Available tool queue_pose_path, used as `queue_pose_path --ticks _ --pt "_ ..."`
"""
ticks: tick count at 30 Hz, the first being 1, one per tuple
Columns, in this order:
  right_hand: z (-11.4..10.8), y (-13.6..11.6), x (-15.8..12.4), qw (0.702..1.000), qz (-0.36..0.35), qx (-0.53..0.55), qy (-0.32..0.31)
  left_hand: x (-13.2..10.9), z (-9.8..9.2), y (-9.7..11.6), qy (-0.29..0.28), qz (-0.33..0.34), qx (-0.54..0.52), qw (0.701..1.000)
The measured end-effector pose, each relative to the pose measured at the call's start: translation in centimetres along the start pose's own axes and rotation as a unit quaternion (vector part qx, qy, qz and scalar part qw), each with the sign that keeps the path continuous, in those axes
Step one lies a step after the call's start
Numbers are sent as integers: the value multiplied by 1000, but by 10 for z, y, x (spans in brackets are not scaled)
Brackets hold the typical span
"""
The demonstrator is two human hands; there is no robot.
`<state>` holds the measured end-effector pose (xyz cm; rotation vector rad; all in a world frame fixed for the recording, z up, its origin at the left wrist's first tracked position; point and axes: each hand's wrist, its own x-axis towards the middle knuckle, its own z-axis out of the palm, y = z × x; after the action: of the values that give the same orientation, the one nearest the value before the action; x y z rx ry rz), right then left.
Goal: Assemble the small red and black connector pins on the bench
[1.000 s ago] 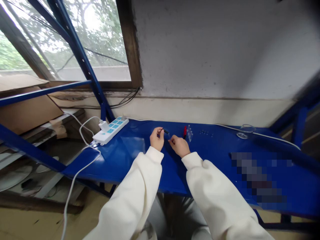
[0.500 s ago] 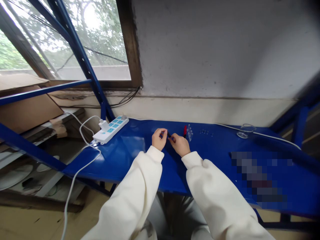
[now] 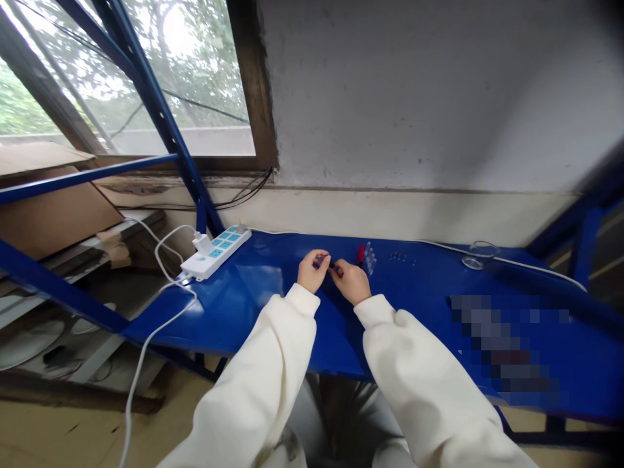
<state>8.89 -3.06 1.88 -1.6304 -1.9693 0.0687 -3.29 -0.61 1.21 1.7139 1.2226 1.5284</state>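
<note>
Both hands meet over the blue table (image 3: 253,305), fingertips nearly touching. My left hand (image 3: 311,272) is closed in a pinch on a small dark part (image 3: 331,264) that pokes out to the right. My right hand (image 3: 351,281) is pinched too, its fingertips against that same part; what it holds is too small to name. Just right of the hands lie a red piece (image 3: 361,254) and a cluster of small clear parts (image 3: 370,258). A row of tiny dark parts (image 3: 402,258) lies further right.
A white power strip (image 3: 217,252) with blue sockets and a white cable sits at the table's back left. Two clear round dishes (image 3: 478,255) stand at the back right by a white wire. Blue rack beams, cardboard and a window are to the left.
My two hands have come together; the left hand moved right and down with the dark part until it met the right hand's fingertips.
</note>
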Motion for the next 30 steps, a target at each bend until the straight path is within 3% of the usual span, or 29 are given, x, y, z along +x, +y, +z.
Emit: queue_pose_path --ticks 5,9,12,16,20,23,30 --pt "0 0 -1 1000 -7 11 15 3 0 -2 -22 -42 -62 997" --pt "0 1 -1 1000 -11 8 21 4 0 -5 -86 -97 -99 987" --pt "1 2 0 1000 -9 -1 12 4 1 -8 -114 -83 -79 987" --pt "2 2 0 1000 -5 -4 -8 7 -1 -15 -99 -80 -55 990" --pt "1 1 0 1000 -6 0 -20 14 -13 -25 -6 -95 67 993" --pt "0 0 -1 1000 -5 -2 -28 17 -26 -27 65 -98 228 966" --pt "0 0 -2 1000 -11 3 -22 13 -35 -16 27 -179 391 902"
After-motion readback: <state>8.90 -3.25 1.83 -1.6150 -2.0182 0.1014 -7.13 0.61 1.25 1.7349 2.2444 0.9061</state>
